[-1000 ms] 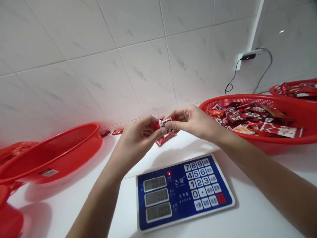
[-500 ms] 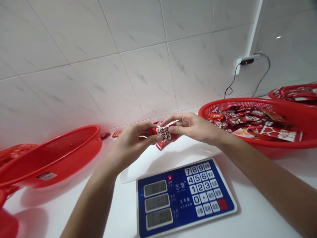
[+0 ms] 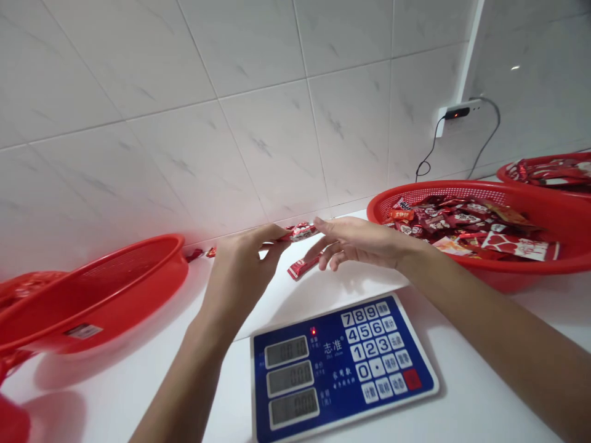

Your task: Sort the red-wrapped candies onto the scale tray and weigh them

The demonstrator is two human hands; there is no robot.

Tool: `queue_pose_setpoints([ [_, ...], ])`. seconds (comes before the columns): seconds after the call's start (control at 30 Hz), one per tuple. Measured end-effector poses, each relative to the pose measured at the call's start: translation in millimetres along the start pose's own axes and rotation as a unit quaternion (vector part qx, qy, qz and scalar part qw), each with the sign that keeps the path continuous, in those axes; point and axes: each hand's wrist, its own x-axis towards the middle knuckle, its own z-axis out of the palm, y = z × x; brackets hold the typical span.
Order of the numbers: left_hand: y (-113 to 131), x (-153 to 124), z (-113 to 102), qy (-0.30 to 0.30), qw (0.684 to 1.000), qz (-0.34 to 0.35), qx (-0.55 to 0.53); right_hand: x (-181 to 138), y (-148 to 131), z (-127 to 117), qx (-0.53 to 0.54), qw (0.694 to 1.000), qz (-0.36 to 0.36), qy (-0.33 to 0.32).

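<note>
My left hand [image 3: 240, 267] hovers over the white scale platform [image 3: 318, 286] with its fingers loosely curved and nothing visible in them. My right hand [image 3: 353, 243] reaches in from the right, fingers stretched out and open, its fingertips close to the red candy packets [image 3: 302, 232] lying on the platform near the wall. Another red packet [image 3: 300, 267] lies just below those fingertips. The scale's blue panel [image 3: 341, 366] with three displays and a keypad sits in front of both hands.
A red basket [image 3: 549, 258] holding several red candy packets stands at the right, with another red basket [image 3: 549, 172] behind it. A tilted red basket [image 3: 92, 295] is at the left. A wall socket [image 3: 455, 114] with a cable is on the tiled wall.
Both hands held a red and white candy packet between them before. Now the packet is out of the hands, the right fingers have opened, and the hands have drawn slightly apart.
</note>
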Motion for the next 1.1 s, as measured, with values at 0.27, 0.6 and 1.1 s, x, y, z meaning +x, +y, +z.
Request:
queue_pose_setpoints([
  [0.27,-7.7,3.8,0.3,-0.095,0.994,0.042,-0.044,9.3,6.9,-5.2,-0.153,0.974,-0.078,0.145],
  [0.6,-9.5,1.1,8.8,-0.148,0.909,-0.098,-0.377,4.7,3.6,4.4,-0.097,0.983,-0.146,0.048],
  [1.1,-8.4,0.4,11.3,-0.210,0.972,-0.101,-0.009,-19.0,-26.4,-34.7,-0.415,0.864,-0.006,0.286],
])
